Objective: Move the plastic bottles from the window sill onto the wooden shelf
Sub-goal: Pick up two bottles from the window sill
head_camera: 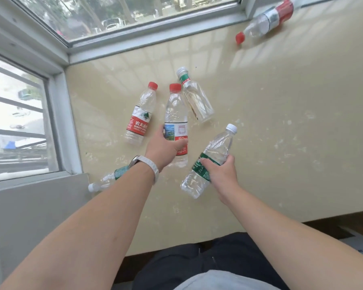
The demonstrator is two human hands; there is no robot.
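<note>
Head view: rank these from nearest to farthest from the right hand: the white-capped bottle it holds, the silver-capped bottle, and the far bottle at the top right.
From the right hand:
1. white-capped bottle, gripped by that hand.
2. silver-capped bottle, lying ahead, slightly to its left.
3. far bottle, lying well beyond, top right of the view.

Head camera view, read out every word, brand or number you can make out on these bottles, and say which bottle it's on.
"农夫山" above "NONGFU S", rest curved away: red-label bottle lying on the sill.
Print too small to read: landscape-label bottle in left hand.
Characters blurred: green-label bottle in right hand.
Nothing legible: green-necked bottle, far bottle, bottle under the left arm.
</note>
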